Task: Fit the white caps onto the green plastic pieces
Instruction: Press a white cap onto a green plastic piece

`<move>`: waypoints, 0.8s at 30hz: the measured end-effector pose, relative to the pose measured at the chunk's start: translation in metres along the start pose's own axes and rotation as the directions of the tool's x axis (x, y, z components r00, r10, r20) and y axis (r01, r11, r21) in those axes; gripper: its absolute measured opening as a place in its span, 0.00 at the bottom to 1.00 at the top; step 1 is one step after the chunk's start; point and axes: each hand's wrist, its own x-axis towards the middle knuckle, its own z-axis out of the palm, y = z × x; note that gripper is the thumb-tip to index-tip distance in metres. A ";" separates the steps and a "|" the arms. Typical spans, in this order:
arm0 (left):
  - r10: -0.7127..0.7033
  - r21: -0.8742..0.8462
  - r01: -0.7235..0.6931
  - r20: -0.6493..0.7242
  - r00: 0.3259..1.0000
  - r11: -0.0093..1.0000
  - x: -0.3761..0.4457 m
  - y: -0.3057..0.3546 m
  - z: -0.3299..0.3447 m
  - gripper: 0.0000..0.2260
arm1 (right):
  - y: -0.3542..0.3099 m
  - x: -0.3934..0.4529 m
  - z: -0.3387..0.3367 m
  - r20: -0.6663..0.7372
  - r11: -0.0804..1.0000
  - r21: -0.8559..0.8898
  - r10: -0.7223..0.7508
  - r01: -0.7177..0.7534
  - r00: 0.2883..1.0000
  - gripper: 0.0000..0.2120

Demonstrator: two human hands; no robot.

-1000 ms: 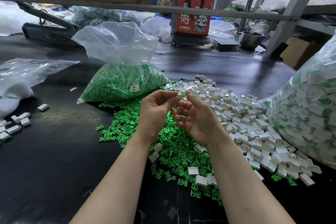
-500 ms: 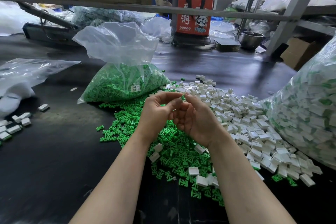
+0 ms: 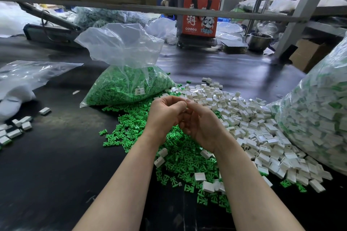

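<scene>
Dark black bench (image 3: 56,155) in a busy workroom, with racks and bags at the back. At the left edge, a small bunch of white square plastic caps (image 3: 15,129) lying flat. Behind them, a floppy clear plastic bag (image 3: 37,73).

Next along, toward the middle, a clear plastic bag stuffed with small green plastic pieces (image 3: 127,88), open at the top. In front of it, a loose heap of green pieces (image 3: 131,133), spilled toward the near edge.

Above that heap, near the middle of the bench, both hands held up off the top. Left hand (image 3: 165,114) with its back to the camera, fingers curled in. Right hand (image 3: 202,125) touching it, palm turned partly up, fingers curled too. Fingertips (image 3: 187,101) of both hands meeting at the top, pointing at each other. Cannot tell what sits between them: hidden by the fingers. Most likely one cap and one green piece being pushed together, but only a guess.

Right of the hands, a wide spread of loose white caps (image 3: 244,118), reaching toward the right edge. Nearer to the right hand than to the left. Green heap right under the hands and off to the left, nearer the left hand. So, for the next pair: down and left for a green piece, down and right for a cap. Which way each small part lies: too small to tell.

At the right edge, a huge clear bag of white and green parts (image 3: 315,118).
</scene>
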 end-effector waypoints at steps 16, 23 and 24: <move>-0.020 0.023 0.021 -0.068 0.998 0.999 0.001 -0.005 0.005 0.03 | 0.004 0.000 0.000 -0.063 0.995 -0.082 -0.057 0.052 0.996 0.19; -0.020 0.011 0.021 -0.055 0.998 1.000 0.002 -0.006 0.003 0.04 | 0.004 -0.001 -0.001 -0.056 0.994 -0.089 -0.065 0.060 0.996 0.19; -0.020 0.008 0.021 -0.053 0.998 1.000 0.002 -0.006 0.002 0.04 | 0.004 -0.001 -0.001 -0.053 0.994 -0.087 -0.066 0.061 0.996 0.19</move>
